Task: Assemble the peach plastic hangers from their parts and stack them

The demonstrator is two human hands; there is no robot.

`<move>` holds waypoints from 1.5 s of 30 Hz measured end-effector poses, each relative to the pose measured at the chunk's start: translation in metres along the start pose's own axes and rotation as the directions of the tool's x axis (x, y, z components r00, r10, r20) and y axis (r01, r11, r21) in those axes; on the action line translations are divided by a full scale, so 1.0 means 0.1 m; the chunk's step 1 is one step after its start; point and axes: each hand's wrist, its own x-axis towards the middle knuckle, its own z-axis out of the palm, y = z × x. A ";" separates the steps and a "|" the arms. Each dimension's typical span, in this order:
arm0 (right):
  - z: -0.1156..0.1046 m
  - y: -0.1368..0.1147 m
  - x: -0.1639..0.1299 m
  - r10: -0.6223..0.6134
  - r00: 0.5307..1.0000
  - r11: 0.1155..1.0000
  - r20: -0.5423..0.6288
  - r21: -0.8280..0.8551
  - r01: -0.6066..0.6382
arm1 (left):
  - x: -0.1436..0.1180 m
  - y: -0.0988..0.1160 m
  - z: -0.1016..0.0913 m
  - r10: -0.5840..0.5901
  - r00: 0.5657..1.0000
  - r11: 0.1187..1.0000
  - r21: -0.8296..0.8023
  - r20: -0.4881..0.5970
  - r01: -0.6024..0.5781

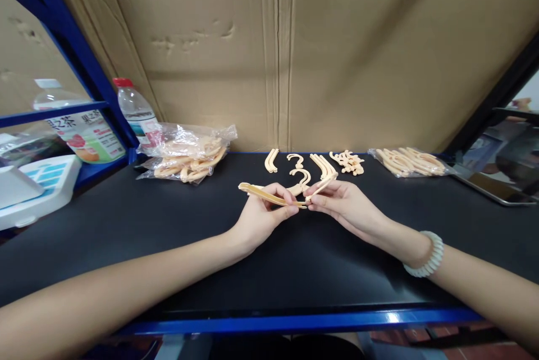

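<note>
My left hand (pixel 261 215) pinches a long cream plastic arm piece (pixel 261 194) that points left, just above the black table (pixel 126 219). My right hand (pixel 343 203) grips a second cream arm piece (pixel 320 185) that slants up to the right. The two pieces meet between my fingertips, and a cream hook piece (pixel 301 177) rises behind that joint. Whether the hook is attached to them I cannot tell. A pale bead bracelet (pixel 428 256) sits on my right wrist.
Loose cream parts lie in a row at the back: curved strips (pixel 272 159), a hook (pixel 295 160), more strips (pixel 323 165) and small clips (pixel 348 162). Clear bags of parts lie left (pixel 187 152) and right (pixel 410 162). A water bottle (pixel 135 110) stands left; a tablet (pixel 492 186) lies right.
</note>
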 end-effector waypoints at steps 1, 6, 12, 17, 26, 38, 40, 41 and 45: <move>0.00 0.00 0.00 0.008 1.000 1.000 0.008 0.003 -0.008 | 0.00 0.00 0.00 0.004 1.000 1.000 0.002 0.000 -0.004; 0.01 -0.01 -0.02 0.086 0.993 0.996 0.084 0.015 -0.088 | -0.01 -0.02 0.01 0.035 0.999 0.999 -0.030 0.017 -0.035; 0.03 0.00 -0.02 0.095 0.993 0.995 0.068 -0.001 -0.096 | -0.01 -0.03 0.01 0.089 0.995 0.996 -0.009 0.049 -0.089; 0.02 0.01 -0.02 0.099 0.993 0.995 0.070 0.010 -0.100 | -0.01 -0.01 0.01 0.120 0.991 0.991 0.057 0.061 -0.123; 0.07 -0.01 -0.03 0.050 0.999 0.995 0.013 -0.085 -0.049 | -0.03 0.01 0.04 0.090 0.993 0.996 0.014 0.075 -0.092; 0.13 0.04 -0.03 -0.035 0.999 0.980 -0.029 -0.197 0.029 | -0.07 0.02 0.07 0.057 0.994 0.998 -0.026 0.097 -0.055; 0.13 0.05 -0.03 -0.058 0.997 0.977 -0.041 -0.208 0.048 | -0.07 0.04 0.10 0.038 0.995 0.998 -0.052 0.097 -0.033; 0.13 0.05 -0.03 -0.067 0.997 0.975 -0.048 -0.214 0.056 | -0.07 0.05 0.11 0.027 0.995 0.998 -0.065 0.100 -0.020; 0.15 0.04 -0.04 -0.074 0.996 0.973 -0.050 -0.221 0.061 | -0.08 0.07 0.13 -0.021 0.996 0.996 -0.088 0.092 0.029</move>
